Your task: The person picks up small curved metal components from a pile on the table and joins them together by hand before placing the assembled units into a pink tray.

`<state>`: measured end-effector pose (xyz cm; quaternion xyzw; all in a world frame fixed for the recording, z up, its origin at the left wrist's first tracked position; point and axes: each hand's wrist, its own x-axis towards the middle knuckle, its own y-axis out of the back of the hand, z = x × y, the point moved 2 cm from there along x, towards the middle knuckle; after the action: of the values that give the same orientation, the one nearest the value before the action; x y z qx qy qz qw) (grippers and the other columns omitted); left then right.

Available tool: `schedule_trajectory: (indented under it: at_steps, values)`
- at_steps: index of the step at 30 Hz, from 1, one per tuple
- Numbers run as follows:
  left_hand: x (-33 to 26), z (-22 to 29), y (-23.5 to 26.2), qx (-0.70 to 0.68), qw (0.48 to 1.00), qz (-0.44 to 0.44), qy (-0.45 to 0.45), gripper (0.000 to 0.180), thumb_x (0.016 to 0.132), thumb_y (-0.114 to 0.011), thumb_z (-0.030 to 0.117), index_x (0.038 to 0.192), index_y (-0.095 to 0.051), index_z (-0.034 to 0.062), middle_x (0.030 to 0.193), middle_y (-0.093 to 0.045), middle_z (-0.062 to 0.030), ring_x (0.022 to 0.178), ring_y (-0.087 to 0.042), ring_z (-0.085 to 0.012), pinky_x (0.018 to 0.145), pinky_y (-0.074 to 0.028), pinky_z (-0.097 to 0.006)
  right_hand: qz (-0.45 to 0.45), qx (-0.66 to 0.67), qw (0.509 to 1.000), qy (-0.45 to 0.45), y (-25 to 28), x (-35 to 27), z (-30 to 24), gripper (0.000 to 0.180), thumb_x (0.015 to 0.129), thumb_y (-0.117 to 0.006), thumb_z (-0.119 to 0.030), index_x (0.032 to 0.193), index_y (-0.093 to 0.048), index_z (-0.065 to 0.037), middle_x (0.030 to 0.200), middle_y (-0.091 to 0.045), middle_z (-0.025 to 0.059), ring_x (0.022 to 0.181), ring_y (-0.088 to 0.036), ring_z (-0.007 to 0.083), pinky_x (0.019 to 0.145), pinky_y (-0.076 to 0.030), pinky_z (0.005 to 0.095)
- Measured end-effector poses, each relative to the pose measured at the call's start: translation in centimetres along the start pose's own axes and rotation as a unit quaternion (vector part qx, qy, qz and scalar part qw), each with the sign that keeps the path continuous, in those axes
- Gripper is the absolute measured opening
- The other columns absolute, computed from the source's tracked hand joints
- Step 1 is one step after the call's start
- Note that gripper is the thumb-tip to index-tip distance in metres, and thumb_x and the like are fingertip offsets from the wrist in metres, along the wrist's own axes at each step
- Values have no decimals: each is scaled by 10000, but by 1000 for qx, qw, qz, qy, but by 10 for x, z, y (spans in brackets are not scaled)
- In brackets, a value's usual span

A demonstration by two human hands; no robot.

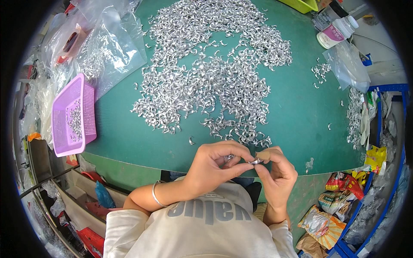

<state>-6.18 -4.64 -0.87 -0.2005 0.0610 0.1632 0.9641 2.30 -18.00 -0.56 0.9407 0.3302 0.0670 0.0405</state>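
A green table (301,112) fills most of the view, with a big loose heap of small curved metal clips (206,73) spread across the middle of it. Both hands meet at the near edge of the table, just in front of the person's chest. The left hand (213,165) comes in from the lower left with a thin bangle (155,194) on the wrist, fingers curled inward, thumb and forefinger pinched shut on a small shiny clip (256,161). The right hand (277,172) rises from below, fingers bent, its fingertips closed on the same clip from the other side, so the piece sits right between the two pinches. A purple basket (71,116) with a few clips in it sits off to the left, clear plastic bags (107,43) lie behind it, and a white bottle (337,31) stands at the far right.
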Motion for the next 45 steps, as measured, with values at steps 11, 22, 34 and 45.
schedule_trajectory:
  at_steps: [11,22,34,45]
  values:
    - [-2,1,0,-28,999,11,30,132,729,-668,-33,856,-650,-3,809,-587,-18,549,-357,-17,468,-292,-181,-10,32,999,-7,-1,-3,-1,231,668,-635,112,878,-583,31,819,-604,84,747,-515,164,653,-386,259]
    - [-3,5,1,69,995,-6,-73,141,711,-694,3,845,-662,33,782,-585,-20,519,-330,-31,452,-266,-183,-38,91,994,-50,-3,-7,2,203,703,-604,113,885,-568,30,847,-596,84,765,-499,158,659,-380,260]
    - [-4,14,-3,109,990,-3,-89,164,660,-712,-62,803,-669,6,751,-568,-27,550,-348,-43,482,-290,-192,-64,159,983,-71,-4,-8,4,160,734,-579,111,880,-555,49,846,-567,105,801,-506,174,704,-408,278]
    - [-6,16,-4,116,989,-6,-93,172,651,-717,-66,802,-672,5,763,-581,-47,557,-389,-44,479,-309,-196,-79,184,977,-77,-5,-9,5,158,747,-579,97,892,-546,45,851,-571,107,806,-510,179,710,-411,282]
